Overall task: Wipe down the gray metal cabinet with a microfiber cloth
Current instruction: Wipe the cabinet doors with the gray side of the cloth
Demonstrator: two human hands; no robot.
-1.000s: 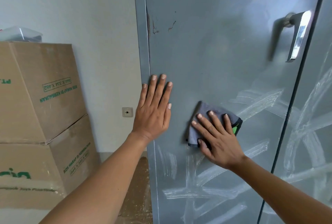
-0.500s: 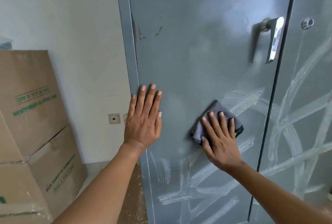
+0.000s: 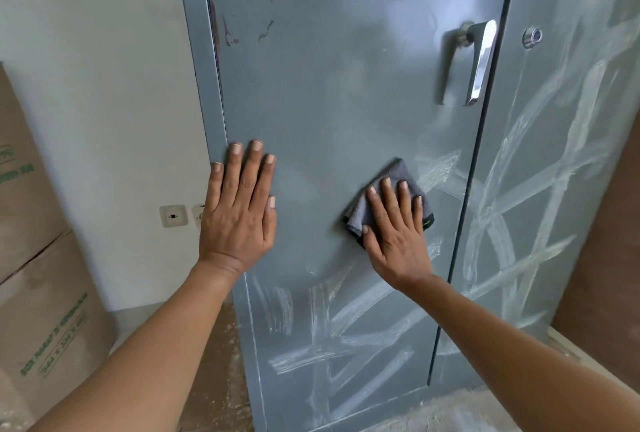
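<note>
Facing the gray metal cabinet point(image 3: 346, 92) head-on, I log two doors split by a dark vertical seam right of centre. The left door's outer edge runs down beside the white wall point(image 3: 104, 85); a chrome handle point(image 3: 479, 61) sits at its right edge, high up, and a round lock point(image 3: 532, 37) lies just across the seam on the right door. White chalky streaks point(image 3: 346, 327) cross the lower left door and most of the right door; the upper left door looks smooth, with a few scratches near its top left. Stacked cardboard boxes point(image 3: 41, 293) stand at far left, a wall socket point(image 3: 173, 216) between them and the cabinet, and a brown panel point(image 3: 609, 241) borders the cabinet at right.

My left hand point(image 3: 239, 210) lies flat, fingers straight and together, on the left door at its left edge, holding nothing. My right hand point(image 3: 394, 234) presses spread, straight fingers onto the folded gray microfiber cloth point(image 3: 398, 175), pinning it to the left door below the handle, left of the seam. The cloth pokes out above and left of the fingers, its top corner beside the nearest streak. The hands are well apart, with bare door between them.
</note>
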